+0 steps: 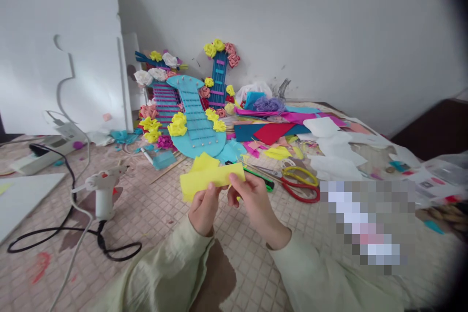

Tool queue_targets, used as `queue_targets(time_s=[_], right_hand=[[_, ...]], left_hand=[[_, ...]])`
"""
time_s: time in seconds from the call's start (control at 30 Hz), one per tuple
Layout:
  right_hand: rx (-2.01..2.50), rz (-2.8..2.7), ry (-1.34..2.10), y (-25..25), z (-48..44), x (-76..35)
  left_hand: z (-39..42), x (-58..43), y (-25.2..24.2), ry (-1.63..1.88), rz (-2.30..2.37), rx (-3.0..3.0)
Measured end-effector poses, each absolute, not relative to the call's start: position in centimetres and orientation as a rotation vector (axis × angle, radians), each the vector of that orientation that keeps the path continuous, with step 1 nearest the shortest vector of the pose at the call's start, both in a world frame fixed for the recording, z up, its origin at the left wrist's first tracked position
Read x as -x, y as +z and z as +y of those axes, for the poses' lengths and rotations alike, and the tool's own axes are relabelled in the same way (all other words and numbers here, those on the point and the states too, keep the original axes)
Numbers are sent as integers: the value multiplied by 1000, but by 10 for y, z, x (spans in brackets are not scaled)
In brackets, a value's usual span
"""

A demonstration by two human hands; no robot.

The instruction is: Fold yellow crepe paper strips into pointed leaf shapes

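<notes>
A folded strip of yellow paper [199, 179] is held level above the table between both hands. My left hand [205, 207] pinches its lower edge near the middle, thumb on the front. At the right end, my right hand [254, 200] grips it between thumb and fingers. Another piece of yellow paper [204, 162] shows just behind the strip. Close to my right hand lie scissors [300, 184] with red and yellow handles and a green-and-black cutter [269, 185]. Beyond the paper stands a light-blue guitar-shaped craft piece [199, 129] with yellow paper flowers.
A white glue gun [105, 195] with a looping black cord is at the left, near a power strip [46, 153]. More flowered craft pieces [218, 80] lean against the wall. Coloured paper sheets [272, 131] and white scraps [334, 151] cover the back right.
</notes>
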State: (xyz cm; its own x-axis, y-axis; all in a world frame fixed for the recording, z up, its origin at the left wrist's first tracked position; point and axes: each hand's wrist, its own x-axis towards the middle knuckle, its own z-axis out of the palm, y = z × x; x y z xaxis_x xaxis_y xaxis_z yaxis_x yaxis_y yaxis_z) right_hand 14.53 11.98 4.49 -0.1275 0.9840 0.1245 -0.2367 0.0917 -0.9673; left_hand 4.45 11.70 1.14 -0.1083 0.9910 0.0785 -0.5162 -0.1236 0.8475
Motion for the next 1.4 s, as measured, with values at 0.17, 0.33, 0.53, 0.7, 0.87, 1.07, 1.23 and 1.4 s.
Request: queue_targets(time_s=[0.17, 0.33, 0.53, 0.7, 0.87, 1.07, 1.23, 1.4], right_hand=[[978, -1174, 1283, 38, 120, -157], [1009, -1223, 1294, 38, 119, -163], [1050, -1280, 1279, 34, 118, -163], [1076, -1329, 1264, 33, 119, -165], [1102, -1238, 1239, 36, 125, -169], [1140, -1260, 1236, 36, 129, -174], [1140, -1302, 1238, 34, 126, -170], [1166, -1403, 1035, 46, 138, -193]], left_hand=[[118, -43, 22, 1564, 644, -699], [115, -45, 19, 1478, 656, -670], [112, -46, 13, 1465, 662, -694], [112, -45, 13, 1471, 736, -695], [113, -43, 6, 1426, 851, -748], [110, -45, 7, 1332, 900, -829], [108, -52, 19, 1328, 946, -866], [110, -52, 17, 1390, 1001, -849]])
